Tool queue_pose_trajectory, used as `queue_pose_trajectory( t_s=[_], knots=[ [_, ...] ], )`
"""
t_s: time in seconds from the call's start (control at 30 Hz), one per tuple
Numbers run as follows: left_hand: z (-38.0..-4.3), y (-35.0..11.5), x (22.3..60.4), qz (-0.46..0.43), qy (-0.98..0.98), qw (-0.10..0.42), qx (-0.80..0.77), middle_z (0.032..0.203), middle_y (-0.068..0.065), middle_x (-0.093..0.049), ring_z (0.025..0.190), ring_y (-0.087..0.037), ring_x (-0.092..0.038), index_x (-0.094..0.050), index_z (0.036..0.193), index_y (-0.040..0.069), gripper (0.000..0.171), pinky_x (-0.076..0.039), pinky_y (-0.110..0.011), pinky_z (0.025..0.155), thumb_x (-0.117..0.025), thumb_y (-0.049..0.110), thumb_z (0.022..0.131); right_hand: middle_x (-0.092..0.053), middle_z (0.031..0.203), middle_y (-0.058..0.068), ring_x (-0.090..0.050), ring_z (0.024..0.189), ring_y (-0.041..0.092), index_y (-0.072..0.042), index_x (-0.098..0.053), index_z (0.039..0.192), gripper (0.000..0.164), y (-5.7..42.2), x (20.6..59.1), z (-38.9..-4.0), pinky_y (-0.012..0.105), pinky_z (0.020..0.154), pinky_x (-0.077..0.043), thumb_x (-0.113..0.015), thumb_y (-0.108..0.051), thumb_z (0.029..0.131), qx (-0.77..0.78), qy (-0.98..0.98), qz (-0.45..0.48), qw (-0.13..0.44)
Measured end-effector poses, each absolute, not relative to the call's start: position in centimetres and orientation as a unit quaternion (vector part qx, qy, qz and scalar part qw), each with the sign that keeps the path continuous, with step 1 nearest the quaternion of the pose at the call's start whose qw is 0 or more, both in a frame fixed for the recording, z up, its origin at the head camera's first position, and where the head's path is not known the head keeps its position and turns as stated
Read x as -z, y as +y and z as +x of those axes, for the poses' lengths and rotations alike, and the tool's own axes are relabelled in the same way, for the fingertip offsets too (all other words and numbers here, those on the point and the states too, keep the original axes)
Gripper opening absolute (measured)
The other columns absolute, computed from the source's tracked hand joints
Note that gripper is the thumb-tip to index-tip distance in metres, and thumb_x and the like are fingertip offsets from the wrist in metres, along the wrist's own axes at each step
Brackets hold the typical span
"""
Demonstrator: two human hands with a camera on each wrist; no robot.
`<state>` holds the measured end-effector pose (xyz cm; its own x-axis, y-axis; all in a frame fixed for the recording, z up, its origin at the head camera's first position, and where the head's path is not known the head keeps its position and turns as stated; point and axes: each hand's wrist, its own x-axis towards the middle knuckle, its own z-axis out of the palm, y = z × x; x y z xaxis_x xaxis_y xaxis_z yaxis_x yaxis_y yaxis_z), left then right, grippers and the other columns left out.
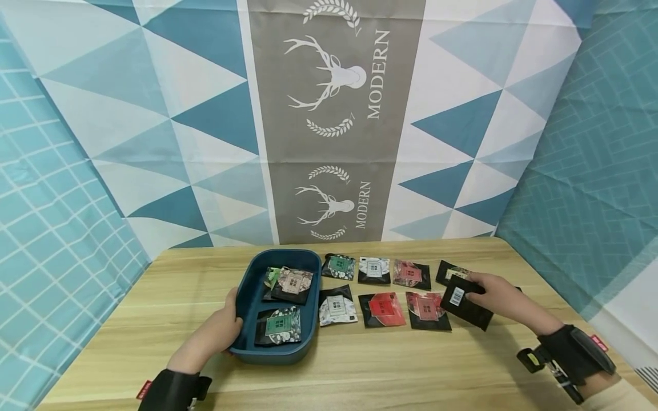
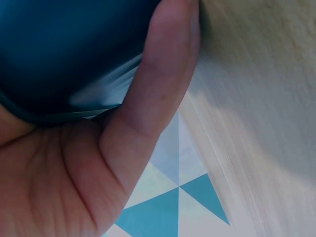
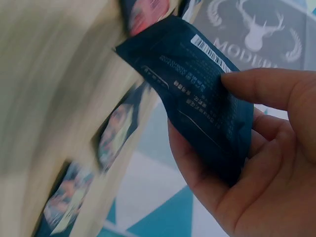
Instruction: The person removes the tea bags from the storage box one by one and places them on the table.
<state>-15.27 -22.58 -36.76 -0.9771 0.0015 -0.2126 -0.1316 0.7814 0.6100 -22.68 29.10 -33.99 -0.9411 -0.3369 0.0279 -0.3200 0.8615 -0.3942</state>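
At the left of the table, a dark blue plastic bin holds several flat sachets. In it, a beige-labelled sachet overlaps a green one, and a green-labelled sachet lies nearer the front. My left hand grips the bin's left side, a finger lying along its outside in the left wrist view. On the right, my right hand pinches a black sachet between thumb and fingers. Its back, with printed text and a white barcode, faces up, and it is tilted above the table.
Right of the bin, sachets lie in two rows, among them a white-labelled one, a red one and a pink-red one. A yellow-green sachet is partly behind my right hand. Patterned cloth hangs behind the wooden table.
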Motion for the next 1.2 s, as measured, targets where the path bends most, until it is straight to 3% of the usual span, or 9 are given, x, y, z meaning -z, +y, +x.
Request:
queue_pose_trajectory(
  t_s=[0.13, 0.37, 0.5, 0.6, 0.67, 0.77, 0.87, 1.0, 1.2],
  knots=[
    [-15.2, -22.6, 36.7, -0.033, 0.939, 0.1, -0.327, 0.081, -0.025, -0.058, 0.05, -0.022, -0.059, 0.007, 0.145, -0.003, 0.066, -0.049, -0.033, 0.047, -0.032, 0.004, 0.092, -0.062, 0.091, 0.016, -0.057, 0.077, 0.025, 0.008, -0.057, 0.105, 0.026, 30.6, 34.5, -22.6, 0.033, 0.06, -0.042, -0.062, -0.006, 0.083, 0.198, 0.966, -0.163, 0.032],
    [-15.1, -22.6, 36.7, -0.033, 0.939, 0.097, -0.329, 0.079, -0.023, -0.058, 0.049, -0.022, -0.058, 0.007, 0.145, -0.003, 0.066, -0.048, -0.033, 0.047, -0.032, 0.004, 0.092, -0.054, 0.079, 0.005, -0.045, 0.066, 0.016, 0.0, -0.054, 0.094, 0.015, 31.5, 35.7, -23.2, 0.03, 0.055, -0.036, -0.062, -0.005, 0.083, 0.207, 0.966, -0.141, 0.068],
    [-15.2, -22.5, 36.7, -0.03, 0.94, 0.092, -0.327, 0.081, -0.024, -0.058, 0.049, -0.022, -0.058, 0.006, 0.145, -0.005, 0.066, -0.048, -0.033, 0.047, -0.032, 0.004, 0.091, -0.059, 0.098, 0.025, -0.058, 0.083, 0.035, 0.01, -0.053, 0.109, 0.035, 32.0, 36.2, -23.6, 0.039, 0.064, -0.046, -0.064, -0.009, 0.082, 0.188, 0.971, -0.127, 0.078],
    [-15.1, -22.4, 36.6, -0.029, 0.941, 0.088, -0.325, 0.083, -0.026, -0.058, 0.048, -0.022, -0.058, 0.005, 0.144, -0.006, 0.065, -0.048, -0.033, 0.047, -0.032, 0.003, 0.091, -0.049, 0.119, 0.038, -0.049, 0.105, 0.052, 0.013, -0.051, 0.117, 0.048, 32.3, 36.7, -23.7, 0.05, 0.077, -0.047, -0.067, -0.013, 0.081, 0.166, 0.975, -0.128, 0.074],
    [-15.1, -22.4, 36.5, -0.028, 0.942, 0.088, -0.323, 0.081, -0.025, -0.058, 0.048, -0.022, -0.058, 0.005, 0.144, -0.006, 0.065, -0.048, -0.033, 0.047, -0.032, 0.003, 0.091, -0.048, 0.12, 0.039, -0.048, 0.107, 0.054, 0.012, -0.053, 0.116, 0.047, 32.3, 37.0, -23.7, 0.053, 0.078, -0.046, -0.068, -0.014, 0.08, 0.164, 0.975, -0.129, 0.073],
    [-15.1, -22.4, 36.5, -0.026, 0.942, 0.089, -0.324, 0.08, -0.024, -0.058, 0.048, -0.022, -0.058, 0.005, 0.144, -0.007, 0.065, -0.047, -0.032, 0.047, -0.032, 0.003, 0.092, -0.05, 0.118, 0.038, -0.05, 0.105, 0.052, 0.011, -0.054, 0.116, 0.046, 32.3, 37.6, -23.7, 0.052, 0.078, -0.047, -0.068, -0.014, 0.08, 0.162, 0.977, -0.124, 0.07],
    [-15.1, -22.4, 36.5, -0.024, 0.942, 0.089, -0.324, 0.081, -0.025, -0.058, 0.048, -0.022, -0.058, 0.005, 0.144, -0.007, 0.065, -0.047, -0.033, 0.047, -0.032, 0.003, 0.091, -0.056, 0.106, 0.033, -0.058, 0.092, 0.041, 0.011, -0.053, 0.116, 0.044, 32.3, 38.1, -23.7, 0.043, 0.07, -0.049, -0.066, -0.013, 0.081, 0.171, 0.976, -0.111, 0.076],
    [-15.1, -22.5, 36.5, -0.025, 0.942, 0.089, -0.323, 0.083, -0.027, -0.058, 0.049, -0.022, -0.058, 0.005, 0.144, -0.006, 0.065, -0.048, -0.032, 0.047, -0.032, 0.002, 0.091, -0.059, 0.094, 0.024, -0.056, 0.077, 0.025, 0.011, -0.053, 0.115, 0.041, 32.2, 38.4, -23.7, 0.035, 0.062, -0.045, -0.065, -0.01, 0.081, 0.19, 0.973, -0.097, 0.087],
    [-15.1, -22.5, 36.5, -0.027, 0.941, 0.092, -0.324, 0.082, -0.026, -0.058, 0.049, -0.022, -0.058, 0.005, 0.144, -0.005, 0.065, -0.048, -0.033, 0.047, -0.032, 0.003, 0.091, -0.06, 0.093, 0.024, -0.055, 0.075, 0.022, 0.011, -0.057, 0.11, 0.036, 32.2, 38.8, -23.7, 0.032, 0.06, -0.045, -0.065, -0.006, 0.079, 0.186, 0.974, -0.103, 0.073]
  ],
)
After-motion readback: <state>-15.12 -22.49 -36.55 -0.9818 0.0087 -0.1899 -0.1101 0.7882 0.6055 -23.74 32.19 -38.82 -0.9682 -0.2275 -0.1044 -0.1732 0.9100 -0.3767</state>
